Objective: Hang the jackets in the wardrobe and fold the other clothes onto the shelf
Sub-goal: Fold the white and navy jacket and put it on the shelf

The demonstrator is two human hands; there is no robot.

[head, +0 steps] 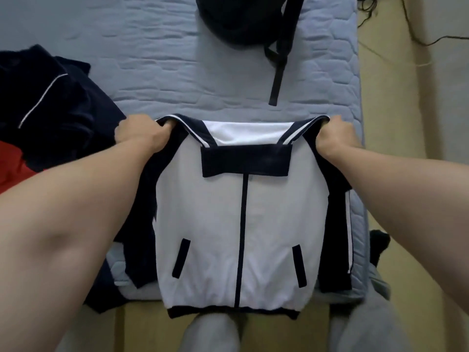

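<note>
Both hands, left hand [138, 132] and right hand [336, 134], are gripping the white-and-navy zip jacket [241, 219] by its shoulders over the mattress [152, 72], and keeping them level should be easing it onto a hanger.

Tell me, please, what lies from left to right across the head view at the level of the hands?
Pile of dark navy clothes → left hand → white and navy jacket, gripped at both shoulders → right hand.

Bare mattress [127, 59] ahead open — backpack [241, 19] top ctr, dark clothes pile [63, 105] blocks L side
</note>
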